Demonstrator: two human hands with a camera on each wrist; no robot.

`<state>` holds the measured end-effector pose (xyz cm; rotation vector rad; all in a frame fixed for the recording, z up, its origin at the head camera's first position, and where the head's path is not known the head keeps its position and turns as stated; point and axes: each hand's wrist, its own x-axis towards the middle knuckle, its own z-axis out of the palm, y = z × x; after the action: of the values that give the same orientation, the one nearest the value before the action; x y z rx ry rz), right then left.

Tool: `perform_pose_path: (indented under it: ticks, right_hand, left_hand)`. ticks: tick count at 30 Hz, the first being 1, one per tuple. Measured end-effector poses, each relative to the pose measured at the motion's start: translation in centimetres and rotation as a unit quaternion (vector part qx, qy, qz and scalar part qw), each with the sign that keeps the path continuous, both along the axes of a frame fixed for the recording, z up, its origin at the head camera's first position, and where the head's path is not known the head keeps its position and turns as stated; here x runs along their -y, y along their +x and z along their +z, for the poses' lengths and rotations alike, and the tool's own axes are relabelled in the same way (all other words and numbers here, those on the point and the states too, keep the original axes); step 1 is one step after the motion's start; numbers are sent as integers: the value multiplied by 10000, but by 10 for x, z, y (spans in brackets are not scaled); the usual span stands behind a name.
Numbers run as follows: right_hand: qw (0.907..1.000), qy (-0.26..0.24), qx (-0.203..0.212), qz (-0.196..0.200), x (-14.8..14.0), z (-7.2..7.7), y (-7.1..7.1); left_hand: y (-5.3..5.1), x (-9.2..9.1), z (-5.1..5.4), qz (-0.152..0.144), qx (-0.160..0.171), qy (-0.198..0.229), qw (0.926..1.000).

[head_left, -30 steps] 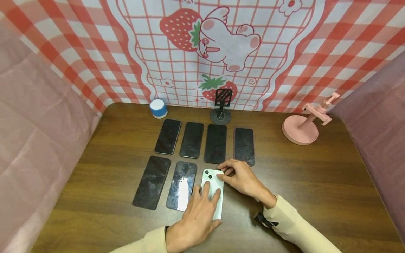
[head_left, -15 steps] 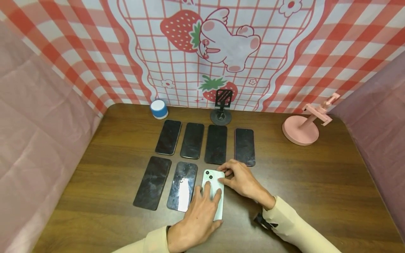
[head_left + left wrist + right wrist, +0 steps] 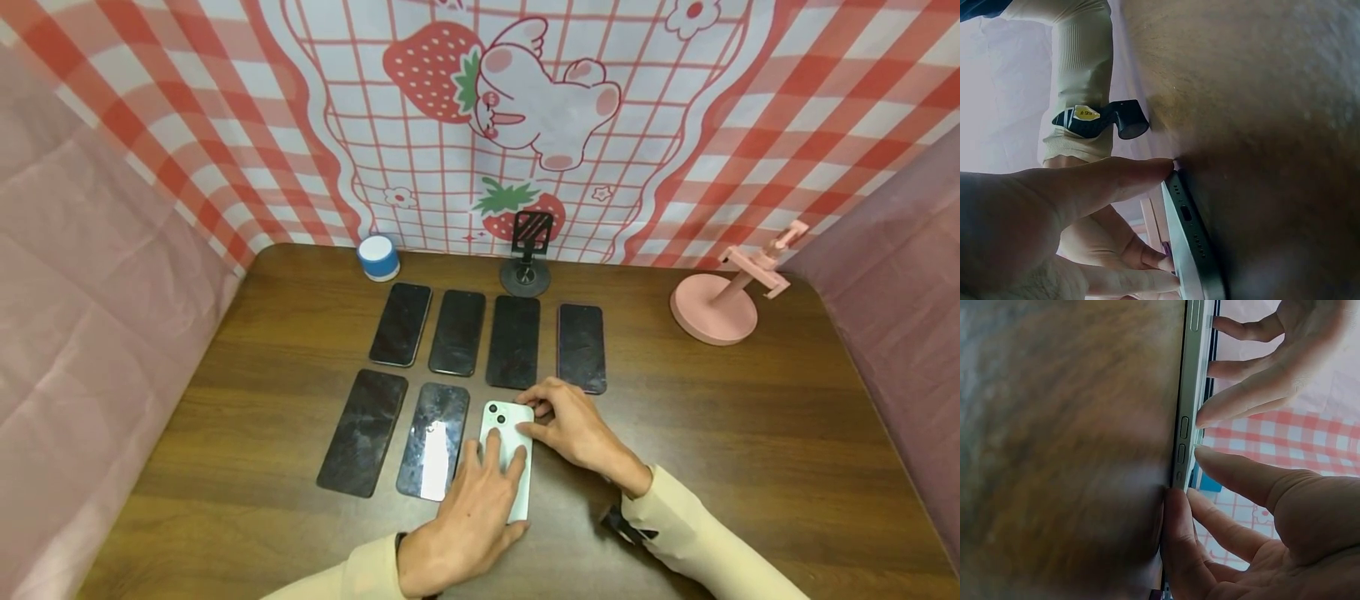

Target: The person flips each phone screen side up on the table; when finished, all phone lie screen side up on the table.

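Note:
A pale green smartphone [image 3: 507, 454] lies face down on the wooden table, its two camera lenses at the far left corner. My left hand [image 3: 468, 517] rests on its back with fingers spread, and the thumb touches the near right corner. In the left wrist view that thumb [image 3: 1116, 178] lies beside the phone's bottom edge [image 3: 1188, 219] and charging port. My right hand [image 3: 573, 425] pinches the far right corner, thumb on the back and fingertips at the far edge. The right wrist view shows the side buttons on the phone's edge [image 3: 1183, 434] next to these fingers.
Left of the green phone lie two dark phones, a large one [image 3: 363, 433] and a glossy one [image 3: 433, 437]. Behind them is a row of several face-up phones [image 3: 513, 342]. A blue-white cylinder [image 3: 378, 258], a black stand [image 3: 527, 267] and a pink stand [image 3: 716, 308] line the back.
My right thumb has slid slightly toward me on the phone's back. The left hand and the phones keep their places.

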<state>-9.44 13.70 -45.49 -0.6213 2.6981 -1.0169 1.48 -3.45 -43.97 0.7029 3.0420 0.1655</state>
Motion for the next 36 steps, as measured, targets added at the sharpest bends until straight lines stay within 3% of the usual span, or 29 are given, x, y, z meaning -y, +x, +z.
perform_pose_path:
  ticks: [12, 18, 23, 28, 36]
  right_hand:
    - [9998, 32, 91, -176, 1, 1, 1]
    - [9985, -220, 423, -260, -1, 0, 0]
    - [9955, -544, 724, -282, -4, 2, -2]
    - [9870, -991, 1234, -266, -7, 5, -5]
    - [9615, -1833, 2047, -56, -11, 10, -10]
  left_hand:
    - [1, -2, 1, -1, 257, -6, 9997]
    - [0, -1, 2, 19, 432, 314, 9986]
    - [0, 2, 3, 118, 691, 852, 9939]
    - [-1, 6, 4, 212, 852, 1236, 9884]
    - [-2, 13, 8, 291, 1212, 1666, 9781]
